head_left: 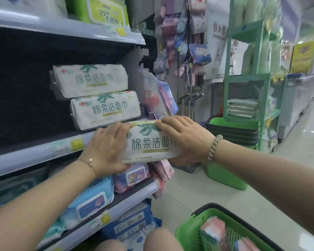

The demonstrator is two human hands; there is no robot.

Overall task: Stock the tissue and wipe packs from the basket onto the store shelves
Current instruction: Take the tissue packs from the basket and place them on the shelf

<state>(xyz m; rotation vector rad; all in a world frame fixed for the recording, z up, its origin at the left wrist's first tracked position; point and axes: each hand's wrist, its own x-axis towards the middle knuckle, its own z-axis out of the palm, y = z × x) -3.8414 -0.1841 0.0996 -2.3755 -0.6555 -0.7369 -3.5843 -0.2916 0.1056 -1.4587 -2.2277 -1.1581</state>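
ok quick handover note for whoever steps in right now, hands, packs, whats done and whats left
Left hand: holds the left end of a white facial towel pack.
Right hand: grips the right end, fingers curled over the top edge.
The pack is in the air at the front of the middle shelf, not yet set down.
Done: two matching packs lie stacked on that shelf.
Left: place this one, then shelve the pink packs in the green basket.
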